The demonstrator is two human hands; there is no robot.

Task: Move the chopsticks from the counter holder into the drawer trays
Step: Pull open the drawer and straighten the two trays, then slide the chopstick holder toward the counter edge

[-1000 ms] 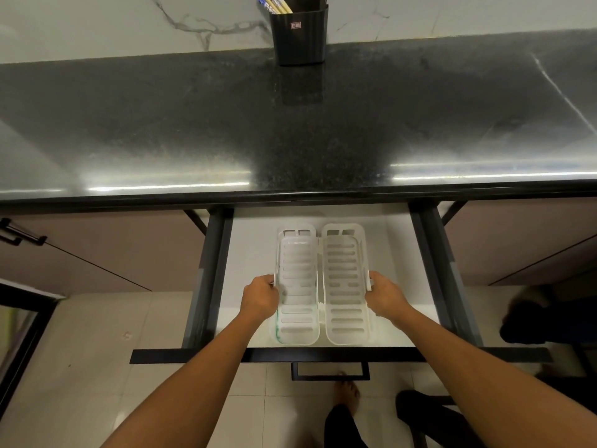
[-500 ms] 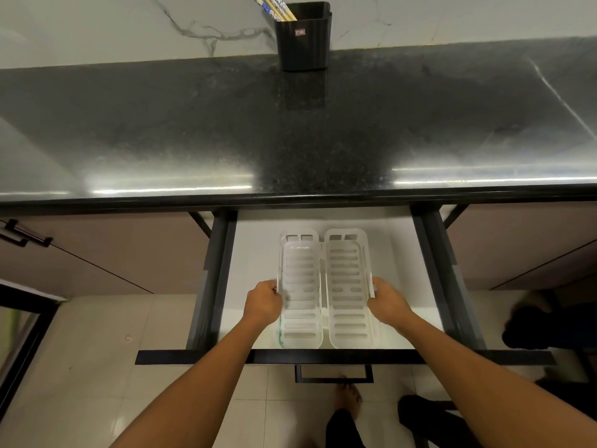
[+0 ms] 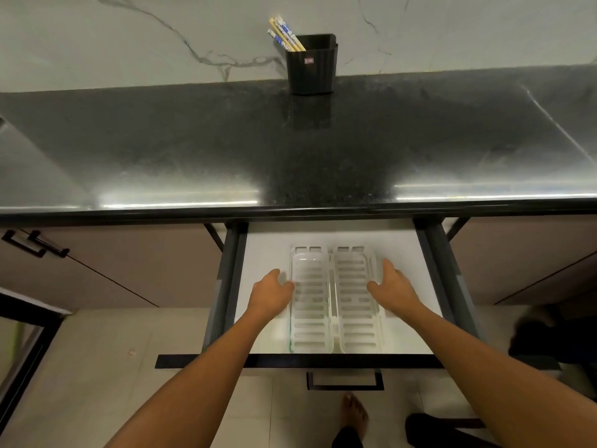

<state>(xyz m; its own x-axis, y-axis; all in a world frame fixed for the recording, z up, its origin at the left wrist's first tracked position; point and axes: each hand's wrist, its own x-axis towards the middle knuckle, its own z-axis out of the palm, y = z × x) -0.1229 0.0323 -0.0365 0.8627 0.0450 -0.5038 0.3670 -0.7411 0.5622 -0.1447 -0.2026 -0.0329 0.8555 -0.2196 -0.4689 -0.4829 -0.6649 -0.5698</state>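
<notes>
i see the chopsticks point(image 3: 284, 34) leaning up-left in the black holder point(image 3: 311, 64) at the counter's point(image 3: 226, 140) back. my left hand point(image 3: 271, 294) and right hand point(image 3: 392, 287), fingers loosely spread, flank the drawer's point(image 3: 258, 253) two front-to-back trays point(image 3: 334, 302).

The counter point(image 3: 226, 150) is glossy speckled black stone, the trays point(image 3: 334, 302) smooth white slotted plastic, the holder point(image 3: 311, 71) matt black plastic, the wall point(image 3: 129, 37) veined marble.

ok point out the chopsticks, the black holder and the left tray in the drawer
chopsticks point(image 3: 286, 35), head view, on the patterned upper ends sticking out of the holder
black holder point(image 3: 311, 72), head view, on its front wall
left tray point(image 3: 310, 305), head view, on its slotted floor
</notes>
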